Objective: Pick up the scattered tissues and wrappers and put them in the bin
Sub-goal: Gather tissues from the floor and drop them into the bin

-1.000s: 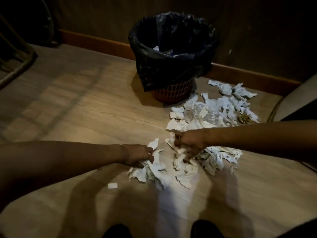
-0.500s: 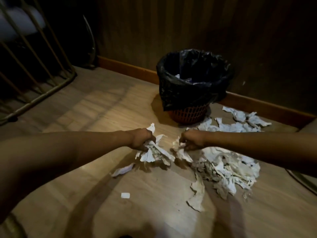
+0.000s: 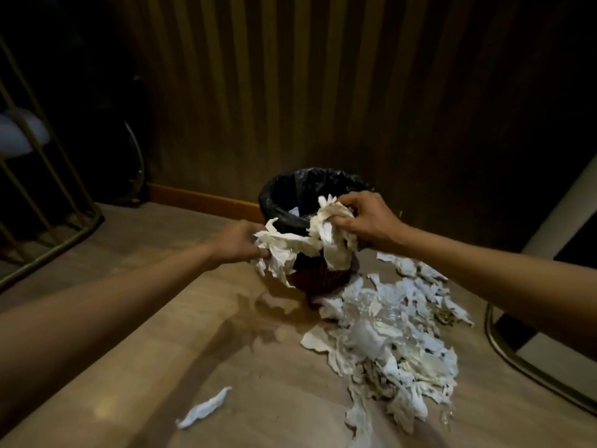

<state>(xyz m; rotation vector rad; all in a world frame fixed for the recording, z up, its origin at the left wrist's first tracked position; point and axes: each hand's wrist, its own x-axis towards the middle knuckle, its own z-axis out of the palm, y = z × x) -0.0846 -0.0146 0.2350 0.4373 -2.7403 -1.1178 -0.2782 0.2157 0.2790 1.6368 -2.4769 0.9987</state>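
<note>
A bin (image 3: 284,195) lined with a black bag stands against the wall, its reddish basket base partly hidden by what I hold. My left hand (image 3: 237,242) grips a bunch of white tissues (image 3: 281,253) just in front of the bin's near rim. My right hand (image 3: 365,218) holds a second clump of tissues (image 3: 329,227) at the rim, hanging down over the bin's front. A large pile of crumpled tissues and clear wrappers (image 3: 387,344) lies on the floor to the right of the bin. One loose tissue (image 3: 205,409) lies alone at the lower left.
A striped dark wall with a wooden skirting board (image 3: 200,198) runs behind the bin. A metal frame (image 3: 48,202) stands at the left. A curved metal chair base (image 3: 517,357) and a pale seat edge sit at the right.
Both hands have lifted their handfuls of tissues from the floor up to the bin's rim. The view has tilted up towards the wall.
</note>
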